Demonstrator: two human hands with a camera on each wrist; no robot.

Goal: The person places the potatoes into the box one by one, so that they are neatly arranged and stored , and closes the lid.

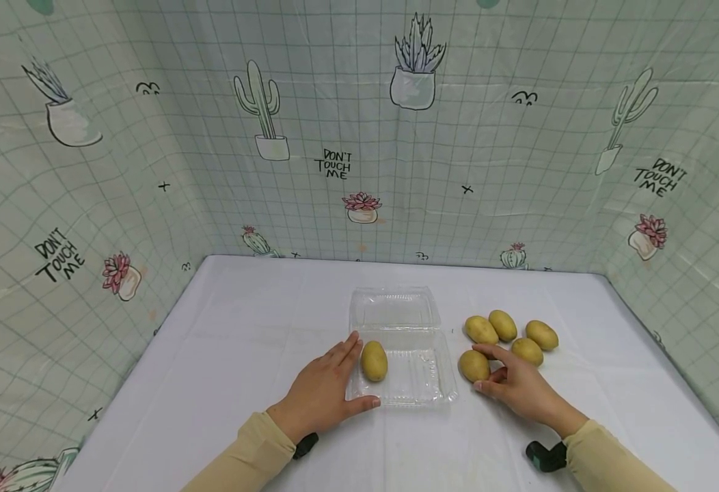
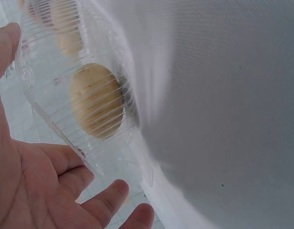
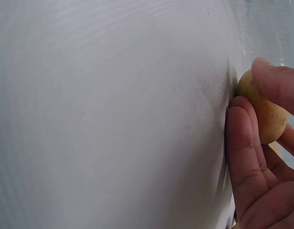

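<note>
A clear plastic clamshell container (image 1: 417, 379) lies on the white table with its lid (image 1: 394, 309) folded back, away from me. One potato (image 1: 374, 361) rests in the left part of its base. My left hand (image 1: 319, 396) is at the base's left edge, thumb spread along the near side; in the left wrist view its fairly straight fingers (image 2: 106, 202) lie close to the container wall (image 2: 51, 121). To the container's right, my right hand (image 1: 522, 391) grips another potato (image 1: 473, 367) between thumb and fingers. That potato (image 3: 271, 119) also shows in the right wrist view, low against the tabletop.
Several loose potatoes (image 1: 503, 326) lie on the table just beyond and beside my right hand. A cloth with printed cactus drawings (image 1: 421, 205) hangs around the back and sides of the table (image 1: 261, 301). Black devices (image 1: 546, 456) sit under both wrists.
</note>
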